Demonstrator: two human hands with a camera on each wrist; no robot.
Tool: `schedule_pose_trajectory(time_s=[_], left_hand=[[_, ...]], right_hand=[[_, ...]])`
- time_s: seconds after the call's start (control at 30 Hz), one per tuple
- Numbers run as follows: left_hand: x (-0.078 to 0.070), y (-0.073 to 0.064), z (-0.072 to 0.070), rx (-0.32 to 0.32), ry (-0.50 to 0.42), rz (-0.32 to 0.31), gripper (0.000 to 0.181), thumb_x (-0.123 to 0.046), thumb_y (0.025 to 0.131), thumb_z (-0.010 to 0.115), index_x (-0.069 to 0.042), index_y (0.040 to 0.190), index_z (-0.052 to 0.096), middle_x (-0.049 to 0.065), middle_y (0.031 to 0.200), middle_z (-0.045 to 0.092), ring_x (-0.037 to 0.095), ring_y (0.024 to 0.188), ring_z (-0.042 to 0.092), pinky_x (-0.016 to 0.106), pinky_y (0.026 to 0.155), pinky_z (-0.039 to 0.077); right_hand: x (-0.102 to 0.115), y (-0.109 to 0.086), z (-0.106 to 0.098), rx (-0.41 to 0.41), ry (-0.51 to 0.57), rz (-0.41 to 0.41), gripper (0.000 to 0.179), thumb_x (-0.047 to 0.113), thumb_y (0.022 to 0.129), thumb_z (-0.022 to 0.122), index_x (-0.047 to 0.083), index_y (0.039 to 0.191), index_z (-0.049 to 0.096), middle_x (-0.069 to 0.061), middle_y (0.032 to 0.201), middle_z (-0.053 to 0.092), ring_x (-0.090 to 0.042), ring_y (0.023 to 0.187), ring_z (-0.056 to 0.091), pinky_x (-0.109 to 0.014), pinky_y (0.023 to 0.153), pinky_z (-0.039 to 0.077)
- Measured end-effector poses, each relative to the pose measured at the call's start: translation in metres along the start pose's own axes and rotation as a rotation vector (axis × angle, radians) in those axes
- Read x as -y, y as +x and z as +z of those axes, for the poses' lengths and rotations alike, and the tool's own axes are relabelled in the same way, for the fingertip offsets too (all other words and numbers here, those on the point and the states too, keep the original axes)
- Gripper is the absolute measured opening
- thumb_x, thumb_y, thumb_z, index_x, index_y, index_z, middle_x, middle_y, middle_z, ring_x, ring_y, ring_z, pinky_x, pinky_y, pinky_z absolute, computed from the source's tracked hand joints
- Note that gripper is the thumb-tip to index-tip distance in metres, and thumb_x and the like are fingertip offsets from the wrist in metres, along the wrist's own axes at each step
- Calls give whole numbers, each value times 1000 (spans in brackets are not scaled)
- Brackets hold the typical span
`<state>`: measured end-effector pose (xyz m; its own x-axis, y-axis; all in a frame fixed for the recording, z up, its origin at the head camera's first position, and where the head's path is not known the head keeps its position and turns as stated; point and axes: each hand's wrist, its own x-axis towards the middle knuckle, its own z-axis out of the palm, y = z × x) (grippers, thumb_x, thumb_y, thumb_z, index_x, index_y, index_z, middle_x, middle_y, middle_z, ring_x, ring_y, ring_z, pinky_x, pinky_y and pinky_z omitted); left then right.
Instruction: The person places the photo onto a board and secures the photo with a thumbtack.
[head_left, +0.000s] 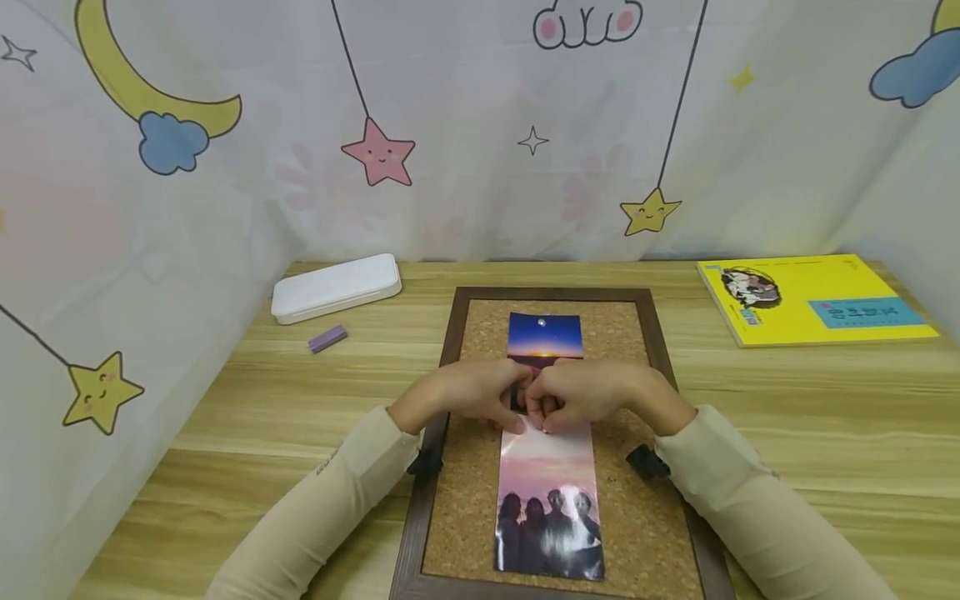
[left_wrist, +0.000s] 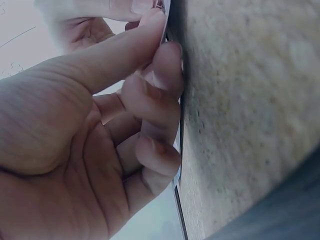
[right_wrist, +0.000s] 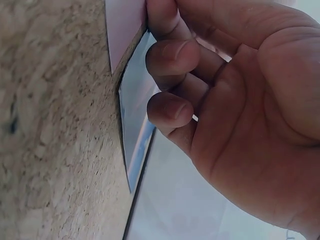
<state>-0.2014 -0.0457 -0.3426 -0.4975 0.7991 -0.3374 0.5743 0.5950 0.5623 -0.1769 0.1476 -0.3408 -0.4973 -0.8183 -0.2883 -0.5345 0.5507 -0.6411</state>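
Note:
A framed cork board (head_left: pixel 461 517) lies on the table. Near its top is a sunset photo (head_left: pixel 551 337), with a clear pushpin (head_left: pixel 542 322) in its upper edge. Below that, a pink-sky photo (head_left: pixel 543 475) shows silhouettes of several people. My left hand (head_left: pixel 480 390) pinches this lower photo's top edge between thumb and index finger, its other fingers curled near the cork. Right beside it, my right hand (head_left: pixel 592 392) has thumb and index finger together at the same edge, pinching what looks like a small clear pushpin (left_wrist: pixel 159 4), mostly hidden by the fingertips.
At the back left stand a white case (head_left: pixel 337 289) and a small purple block (head_left: pixel 327 339). A yellow book (head_left: pixel 795 308) lies at the back right. A patterned curtain (head_left: pixel 465 208) hangs behind the table.

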Motion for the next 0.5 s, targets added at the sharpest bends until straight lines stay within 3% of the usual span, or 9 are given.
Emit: schedule_pose_trajectory(time_s=[0.27, 0.5], left_hand=[[2, 2, -1, -6, 76, 18, 29, -16, 85, 81, -11, 107, 63, -2, 78, 56, 10, 66, 50, 23, 59, 40], [2, 2, -1, 5, 65, 18, 29, -15, 85, 81, -10, 106, 62, -2, 79, 56, 10, 67, 50, 22, 60, 40]], right_hand=[[-1, 2, 1, -25, -7, 26, 16, -2, 89, 60, 12, 84, 62, 9, 72, 52, -4, 61, 45, -22, 59, 37], [0, 3, 5, -60, -55, 78, 15, 0, 88, 62, 15, 84, 62, 10, 69, 49, -3, 57, 41, -22, 57, 34]])
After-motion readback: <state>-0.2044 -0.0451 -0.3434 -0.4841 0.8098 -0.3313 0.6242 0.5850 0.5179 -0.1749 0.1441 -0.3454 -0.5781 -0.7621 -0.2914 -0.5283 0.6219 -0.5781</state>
